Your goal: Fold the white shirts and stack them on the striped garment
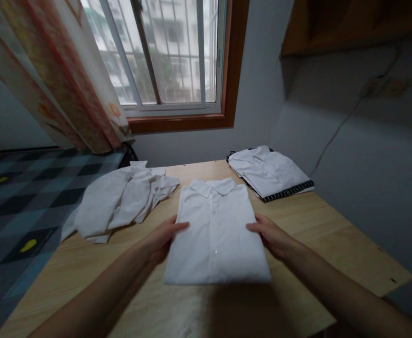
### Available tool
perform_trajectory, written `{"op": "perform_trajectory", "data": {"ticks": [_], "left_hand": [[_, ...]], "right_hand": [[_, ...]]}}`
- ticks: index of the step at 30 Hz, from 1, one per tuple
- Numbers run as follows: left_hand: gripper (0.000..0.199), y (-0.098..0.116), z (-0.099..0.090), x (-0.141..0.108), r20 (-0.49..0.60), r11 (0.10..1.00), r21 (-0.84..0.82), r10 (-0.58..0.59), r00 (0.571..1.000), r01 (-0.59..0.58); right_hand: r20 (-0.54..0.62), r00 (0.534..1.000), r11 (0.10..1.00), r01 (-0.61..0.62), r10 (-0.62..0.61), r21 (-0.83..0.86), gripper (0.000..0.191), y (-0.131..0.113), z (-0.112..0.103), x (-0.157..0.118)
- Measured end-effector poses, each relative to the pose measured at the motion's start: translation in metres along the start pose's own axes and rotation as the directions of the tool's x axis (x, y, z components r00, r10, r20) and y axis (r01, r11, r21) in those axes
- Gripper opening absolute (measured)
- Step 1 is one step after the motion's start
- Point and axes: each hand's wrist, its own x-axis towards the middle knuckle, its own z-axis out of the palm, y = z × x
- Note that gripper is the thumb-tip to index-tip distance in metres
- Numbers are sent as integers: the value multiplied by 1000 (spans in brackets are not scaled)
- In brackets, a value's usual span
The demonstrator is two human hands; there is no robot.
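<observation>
A white button-up shirt (214,230), folded into a neat rectangle with its collar at the far end, is between my two hands above the wooden table. My left hand (167,234) grips its left edge, thumb on top and fingers underneath. On the opposite edge my right hand (267,234) holds it the same way. The fingers below the cloth are hidden. The shirt's near edge appears slightly raised, with a dark shadow on the table in front of it.
Crumpled white shirts (117,199) lie at the table's left. A stack of folded clothes (269,169), white on top with a black striped piece beneath, sits at the back right. The wooden table (318,239) adjoins a checked bed (50,197); a window (174,56) and curtain (61,70) are behind.
</observation>
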Motion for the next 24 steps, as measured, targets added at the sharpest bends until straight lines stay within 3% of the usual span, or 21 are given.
{"op": "perform_trajectory", "data": {"ticks": [3,6,10,14,16,18,20,22,24], "left_hand": [[68,-9,10,-3,166,998,-15,58,984,-56],[78,-10,19,-2,162,992,-22,127,979,-125],[84,2,41,8,152,953,-38,303,941,-301],[82,30,83,36,173,829,-109,559,811,-548],[83,50,112,59,195,755,-165,656,729,-635],[83,71,144,88,204,706,-219,708,676,-674],[80,84,175,119,194,704,-250,709,678,-665],[69,84,200,147,170,777,-186,628,760,-601],[58,68,213,166,133,861,-51,508,851,-506]], "right_hand": [[2,997,993,72,-72,-95,54,-5,3,9],[-8,992,965,121,-127,-233,62,-28,-4,15],[14,952,874,286,-306,-392,68,-78,-21,18],[16,880,775,426,-475,-467,76,-143,-51,25],[-1,818,708,498,-576,-501,80,-180,-74,35],[-31,749,620,524,-662,-584,82,-215,-103,50],[-136,698,550,412,-703,-726,80,-237,-133,67],[-258,643,455,158,-721,-876,74,-239,-160,82],[-320,617,303,-136,-719,-943,66,-219,-181,94]]}}
